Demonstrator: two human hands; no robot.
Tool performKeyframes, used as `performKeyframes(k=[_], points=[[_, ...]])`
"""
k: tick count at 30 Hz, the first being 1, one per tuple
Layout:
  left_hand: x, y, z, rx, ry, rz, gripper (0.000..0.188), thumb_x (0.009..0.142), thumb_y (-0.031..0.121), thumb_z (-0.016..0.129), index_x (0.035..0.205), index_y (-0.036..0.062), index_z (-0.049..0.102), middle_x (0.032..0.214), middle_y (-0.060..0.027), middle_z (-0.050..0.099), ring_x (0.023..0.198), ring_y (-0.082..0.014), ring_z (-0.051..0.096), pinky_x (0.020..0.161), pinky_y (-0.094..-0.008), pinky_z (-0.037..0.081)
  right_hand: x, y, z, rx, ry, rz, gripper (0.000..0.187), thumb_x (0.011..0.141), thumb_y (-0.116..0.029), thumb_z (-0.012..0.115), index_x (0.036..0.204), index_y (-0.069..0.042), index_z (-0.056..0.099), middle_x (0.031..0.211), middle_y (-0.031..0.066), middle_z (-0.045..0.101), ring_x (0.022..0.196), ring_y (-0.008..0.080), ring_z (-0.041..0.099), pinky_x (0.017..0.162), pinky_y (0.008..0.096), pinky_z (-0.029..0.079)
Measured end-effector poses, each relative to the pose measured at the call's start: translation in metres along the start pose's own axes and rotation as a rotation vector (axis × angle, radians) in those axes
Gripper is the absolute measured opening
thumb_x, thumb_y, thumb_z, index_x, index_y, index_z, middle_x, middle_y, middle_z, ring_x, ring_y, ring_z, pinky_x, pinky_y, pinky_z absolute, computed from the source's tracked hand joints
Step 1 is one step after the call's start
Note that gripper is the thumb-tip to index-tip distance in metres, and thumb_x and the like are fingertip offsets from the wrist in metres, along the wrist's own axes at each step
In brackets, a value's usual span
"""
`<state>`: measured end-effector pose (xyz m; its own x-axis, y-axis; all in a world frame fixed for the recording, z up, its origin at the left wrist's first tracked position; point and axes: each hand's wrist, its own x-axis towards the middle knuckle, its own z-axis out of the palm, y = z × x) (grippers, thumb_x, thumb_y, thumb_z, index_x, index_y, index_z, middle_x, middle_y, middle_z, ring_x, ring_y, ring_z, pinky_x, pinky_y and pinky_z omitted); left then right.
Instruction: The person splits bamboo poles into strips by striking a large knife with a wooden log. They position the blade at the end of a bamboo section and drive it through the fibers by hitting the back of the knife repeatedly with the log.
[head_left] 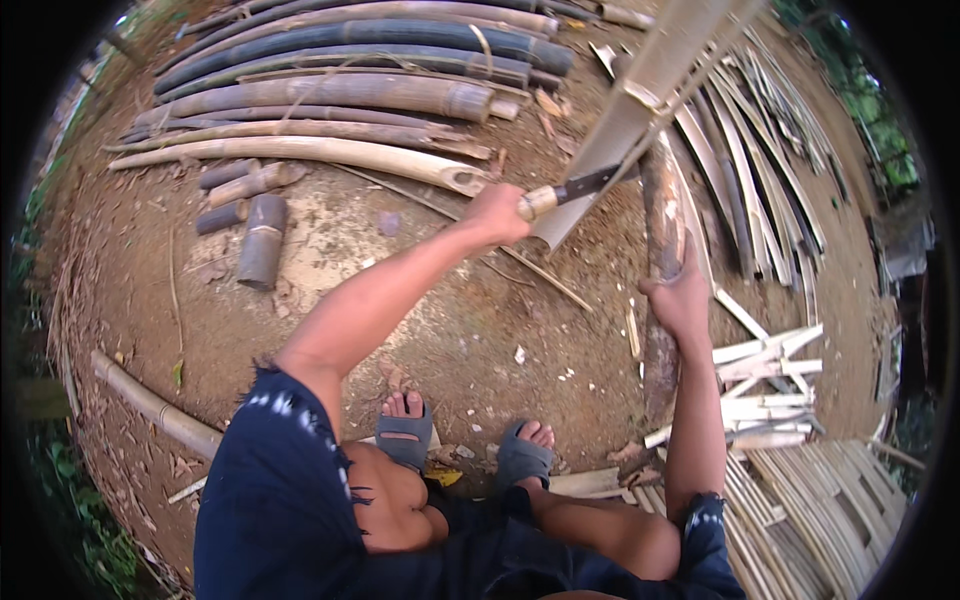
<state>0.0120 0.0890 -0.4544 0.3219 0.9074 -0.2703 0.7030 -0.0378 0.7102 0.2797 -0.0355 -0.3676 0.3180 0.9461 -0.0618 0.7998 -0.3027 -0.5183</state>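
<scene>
My left hand [497, 215] is closed round the pale handle of a large knife [543, 202]. Its dark blade points right and lies against a long split bamboo half [592, 150], whose hollow inner face shows. That half slants up past the top edge of the view. My right hand [682, 300] is wrapped round the near end of another bamboo length [688, 215], brownish with a pale split edge. Where this length meets the slanting half, by the blade tip, I cannot tell whether the two are joined. A rough log [661, 365] lies beneath my right forearm.
Whole bamboo poles [330, 100] are stacked at the far left, with short cut pieces [262, 240] nearer. Split strips [745, 170] lie at the far right. Pale offcuts [770, 375] and a slatted bamboo panel [830, 500] are at the right. A pole [155, 403] lies at the left.
</scene>
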Motion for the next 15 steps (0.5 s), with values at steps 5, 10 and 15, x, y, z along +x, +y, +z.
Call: performKeyframes(k=[5,10,15], points=[[-0.035,0.003,0.029,-0.067,-0.012,-0.05,0.032,0.079,0.017,0.076,0.107,0.0026,0.069,0.07,-0.0107,0.071,0.06,-0.0189,0.07,0.063,-0.0356,0.056,-0.015,0.015,0.017,0.037,0.006,-0.014,0.106,0.066,-0.02,0.078,0.156,-0.002,0.024,0.11,0.0339,0.068,0.103,0.0459,0.068,0.095,0.0448,0.052],[-0.045,-0.007,0.04,-0.06,0.033,-0.01,0.039,0.081,0.017,0.075,0.114,-0.0012,0.066,0.086,-0.0198,0.073,0.08,-0.0317,0.073,0.075,-0.0437,0.057,-0.02,0.017,0.024,0.159,0.007,-0.042,0.101,0.066,-0.019,0.077,0.154,-0.002,0.03,0.121,0.0303,0.065,0.112,0.0398,0.066,0.099,0.0413,0.05],[-0.058,-0.013,0.049,-0.095,0.088,0.075,0.041,0.08,0.018,0.076,0.115,-0.0016,0.065,0.089,-0.022,0.072,0.085,-0.0354,0.073,0.079,-0.0459,0.057,-0.018,0.004,-0.011,0.458,-0.113,0.022,0.086,0.065,-0.003,0.074,0.144,0.005,0.041,0.113,0.0153,0.066,0.096,0.0228,0.065,0.088,0.0329,0.052]])
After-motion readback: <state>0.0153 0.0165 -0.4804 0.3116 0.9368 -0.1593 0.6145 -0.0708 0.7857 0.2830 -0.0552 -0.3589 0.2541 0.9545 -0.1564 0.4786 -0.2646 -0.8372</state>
